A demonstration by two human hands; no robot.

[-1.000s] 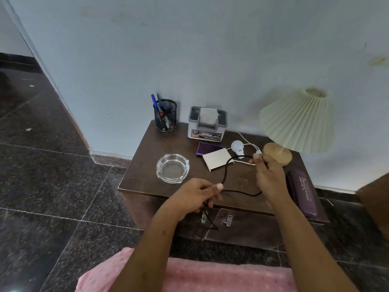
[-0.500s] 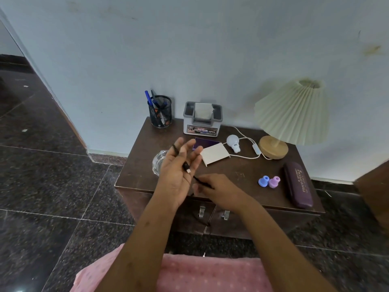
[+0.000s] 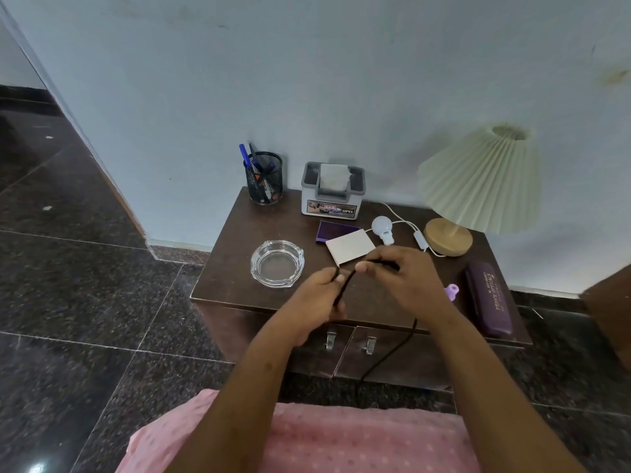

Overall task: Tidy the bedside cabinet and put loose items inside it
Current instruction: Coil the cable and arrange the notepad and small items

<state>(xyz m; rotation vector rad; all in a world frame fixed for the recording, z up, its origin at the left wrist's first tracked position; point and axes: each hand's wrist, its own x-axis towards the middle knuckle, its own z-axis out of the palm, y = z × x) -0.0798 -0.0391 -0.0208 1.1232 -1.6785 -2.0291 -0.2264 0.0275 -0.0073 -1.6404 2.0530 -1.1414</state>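
Observation:
A thin black cable [image 3: 345, 285] stretches between both hands above the front of the dark wooden bedside cabinet [image 3: 232, 274]. My left hand [image 3: 316, 298] grips one part of it with curled fingers. My right hand [image 3: 406, 281] pinches another part, and the loose end [image 3: 392, 353] hangs down in front of the two closed cabinet doors [image 3: 348, 349]. On top lie a glass ashtray [image 3: 277, 263], a white box [image 3: 350, 246], a purple card [image 3: 333, 230], a small white bulb [image 3: 381, 228] and a purple glasses case [image 3: 490, 298].
A mesh pen holder [image 3: 264, 177] and a grey tissue box [image 3: 333, 189] stand at the back by the wall. A pleated lamp [image 3: 478, 180] with a wooden base and white cord is at the right. A lilac earplug [image 3: 452, 290] shows beside my right hand. Dark tiled floor lies left.
My left hand has lowered from its raised open pose and closed on the cable. My right hand has risen and moved right, drawing the cable taut between the hands.

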